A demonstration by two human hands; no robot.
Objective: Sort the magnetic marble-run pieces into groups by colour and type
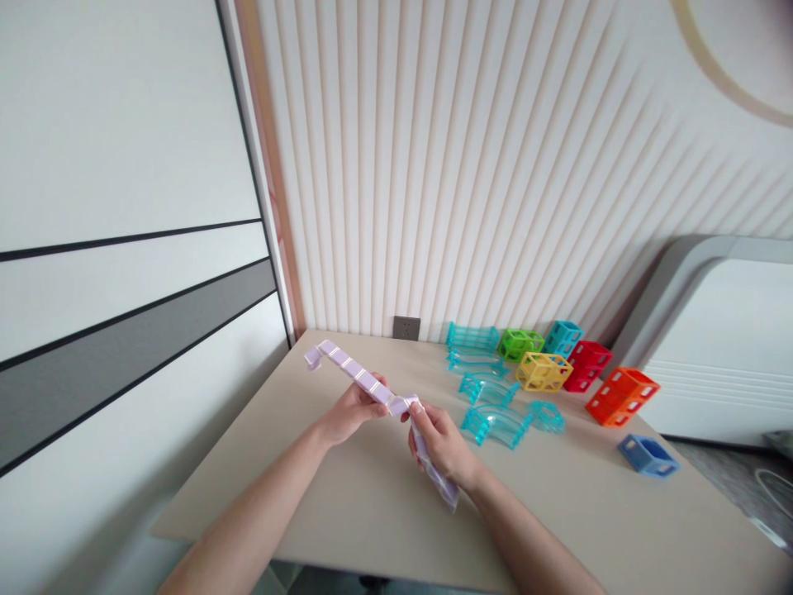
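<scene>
A lilac chain of flat, square-looking segments with pale bands between them, perhaps a folding snake puzzle (351,368), is held above the table in both hands. My left hand (353,411) pinches it near the middle, and its far end points up to the left with a short hooked tip. Close beside it, my right hand (442,442) grips the chain just past a bend. From there the other part slants down to the right, under and beyond my fingers. Some of the segments are hidden by both hands.
On the beige table (248,463), clear teal track pieces (496,423) lie to the right. Behind them stand green (520,345), yellow (543,372), red (587,366) and orange (621,397) open-sided blocks. A blue block (648,456) sits near the right edge. A ribbed wall (396,165) borders the back.
</scene>
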